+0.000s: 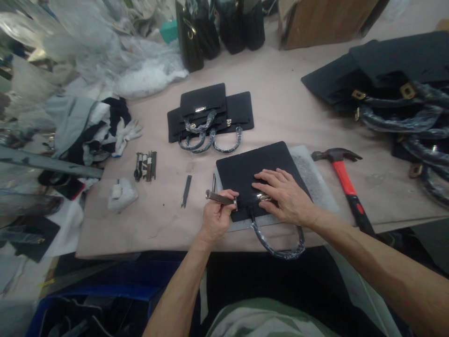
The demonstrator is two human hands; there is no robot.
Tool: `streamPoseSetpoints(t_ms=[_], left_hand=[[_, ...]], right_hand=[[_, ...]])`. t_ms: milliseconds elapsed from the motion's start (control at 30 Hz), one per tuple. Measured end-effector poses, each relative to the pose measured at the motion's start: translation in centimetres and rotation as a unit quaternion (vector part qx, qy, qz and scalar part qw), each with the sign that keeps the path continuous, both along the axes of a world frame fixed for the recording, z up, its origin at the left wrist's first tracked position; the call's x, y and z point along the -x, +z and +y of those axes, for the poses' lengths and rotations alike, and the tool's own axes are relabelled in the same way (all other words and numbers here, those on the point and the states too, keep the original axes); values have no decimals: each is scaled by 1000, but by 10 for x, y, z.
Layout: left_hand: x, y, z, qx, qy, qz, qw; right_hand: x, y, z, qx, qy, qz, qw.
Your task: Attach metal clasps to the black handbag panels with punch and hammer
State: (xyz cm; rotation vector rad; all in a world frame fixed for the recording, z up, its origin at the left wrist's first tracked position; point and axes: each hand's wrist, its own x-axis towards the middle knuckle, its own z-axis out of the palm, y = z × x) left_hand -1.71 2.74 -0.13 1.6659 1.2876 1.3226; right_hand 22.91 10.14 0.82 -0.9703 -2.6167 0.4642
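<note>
A flat black handbag panel lies on a pale slab in front of me. Its wrapped handle hangs over the table's front edge. My left hand is closed around a metal punch rod, whose tip end is at the panel's left side. My right hand rests on the panel with its fingers spread, beside a shiny metal clasp. To the right, a claw hammer with a red and black handle lies partly on the slab's edge.
More black bag panels with wrapped handles are stacked behind. A larger pile stands at the right. Small metal tools, a flat metal strip and a white glove lie to the left. A cardboard box is at the back.
</note>
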Motion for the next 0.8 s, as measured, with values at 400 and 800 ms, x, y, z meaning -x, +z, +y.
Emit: streamPoseSetpoints(t_ms=[400,800], left_hand=[[-3,5,6,72,9,-41,997],[2,2,9,79,-16,-94,992]], right_hand=[[14,30,-21,10,-30,-36,999],[42,22,-74,41,-60,-52,996]])
